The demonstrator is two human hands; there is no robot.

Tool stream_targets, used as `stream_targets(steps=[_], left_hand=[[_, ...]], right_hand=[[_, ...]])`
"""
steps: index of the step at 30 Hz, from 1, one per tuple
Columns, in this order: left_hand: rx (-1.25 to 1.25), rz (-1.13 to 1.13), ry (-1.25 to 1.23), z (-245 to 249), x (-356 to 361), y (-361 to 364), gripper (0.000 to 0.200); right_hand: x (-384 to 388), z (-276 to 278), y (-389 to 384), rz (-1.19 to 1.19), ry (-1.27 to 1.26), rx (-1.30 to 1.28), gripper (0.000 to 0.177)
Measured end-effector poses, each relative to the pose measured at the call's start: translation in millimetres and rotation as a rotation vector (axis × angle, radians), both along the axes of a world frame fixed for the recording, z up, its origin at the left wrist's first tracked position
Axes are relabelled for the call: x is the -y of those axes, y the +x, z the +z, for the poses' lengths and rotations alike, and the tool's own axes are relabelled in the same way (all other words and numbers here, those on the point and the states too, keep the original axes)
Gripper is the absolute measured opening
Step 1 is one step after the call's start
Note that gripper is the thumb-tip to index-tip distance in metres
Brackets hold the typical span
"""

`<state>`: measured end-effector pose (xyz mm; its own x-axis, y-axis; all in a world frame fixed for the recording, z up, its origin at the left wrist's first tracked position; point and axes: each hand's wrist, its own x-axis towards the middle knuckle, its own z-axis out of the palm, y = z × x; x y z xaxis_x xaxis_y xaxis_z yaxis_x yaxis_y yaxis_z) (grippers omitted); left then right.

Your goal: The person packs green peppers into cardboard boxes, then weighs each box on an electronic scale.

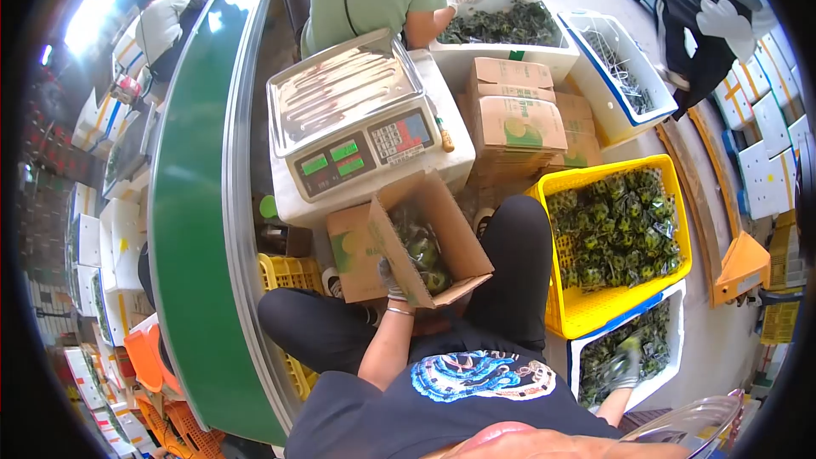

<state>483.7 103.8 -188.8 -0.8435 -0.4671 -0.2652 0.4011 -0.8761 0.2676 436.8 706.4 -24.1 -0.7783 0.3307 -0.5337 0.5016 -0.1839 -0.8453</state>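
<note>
My left hand (394, 282), in a grey-and-white glove, grips the near left side of an open cardboard box (472, 276) between my knees. Inside the box lie green, round-looking produce packs (422, 251) in clear plastic. Low on the right, my gloved right hand (625, 365) reaches into a white foam box (674, 336) full of dark green bagged produce (595, 357). Motion smears its fingers, and I cannot tell whether they hold a pack. Just beyond that foam box stands a yellow crate (557, 289) of similar bagged produce (616, 221).
A weighing scale (348, 110) with lit green displays rests on a white foam block (455, 174) ahead. Flattened cartons (518, 119) are stacked to its right. A green conveyor belt (191, 229) runs along the left. Another person (374, 0) works at a foam box (501, 51) ahead.
</note>
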Motion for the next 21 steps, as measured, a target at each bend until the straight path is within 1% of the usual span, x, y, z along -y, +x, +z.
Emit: stream_targets(steps=[2, 4, 5, 6, 7, 8, 9, 10, 11, 12, 14, 15, 16, 17, 20, 21], left_hand=[[-0.011, -0.035, 0.018, 14, -1, -2, 0.077], [0.024, -0.058, -0.033, 1, 1, -4, 0.078], [-0.004, -0.073, -0.109, 21, -4, -14, 0.078], [-0.059, -0.107, -0.102, 28, -6, -19, 0.078], [-0.113, -0.138, -0.092, 32, -9, -21, 0.079], [-0.16, -0.147, -0.077, 43, -13, -23, 0.08], [-0.206, -0.157, -0.061, 55, -17, -25, 0.081], [-0.242, -0.149, -0.042, 80, -21, -26, 0.083], [-0.278, -0.142, -0.025, 102, -23, -27, 0.084], [-0.249, -0.095, -0.065, 117, -21, -27, 0.084], [-0.187, -0.004, -0.147, 134, -8, -25, 0.083], [-0.091, 0.082, -0.029, 128, -1, -21, 0.081], [-0.231, 0.106, -0.116, 148, 3, -23, 0.079], [-0.236, 0.117, -0.103, 162, 9, -25, 0.079], [-0.303, 0.13, -0.05, 186, 24, -41, 0.079], [-0.331, 0.128, -0.03, 188, 27, -44, 0.079]], right_hand=[[53, 56, -47, -0.105, -0.175, -0.193, 0.049], [153, 121, -88, 0.126, -0.228, -0.296, 0.043], [203, 154, -108, 0.238, -0.257, -0.349, 0.04], [261, 168, -123, 0.43, -0.741, -0.395, 0.048], [303, 182, -129, 0.625, -0.687, -0.383, 0.05], [346, 196, -125, 0.711, -0.543, -0.226, 0.053], [387, 205, -126, 0.999, -0.467, -0.387, 0.057], [417, 206, -126, 1.233, -0.117, -0.436, 0.052], [438, 188, -128, 1.393, 0.231, -0.665, 0.062], [451, 196, -117, 1.415, 0.509, -0.602, 0.064], [448, 182, -111, 1.315, 0.454, -0.893, 0.065], [443, 182, -111, 1.272, 0.436, -0.863, 0.065], [436, 183, -113, 1.227, 0.419, -0.833, 0.065], [426, 169, -117, 1.251, 0.446, -0.76, 0.077], [439, 138, -106, 1.325, 0.241, -0.653, 0.093], [464, 118, -101, 1.348, -0.123, -0.777, 0.108]])
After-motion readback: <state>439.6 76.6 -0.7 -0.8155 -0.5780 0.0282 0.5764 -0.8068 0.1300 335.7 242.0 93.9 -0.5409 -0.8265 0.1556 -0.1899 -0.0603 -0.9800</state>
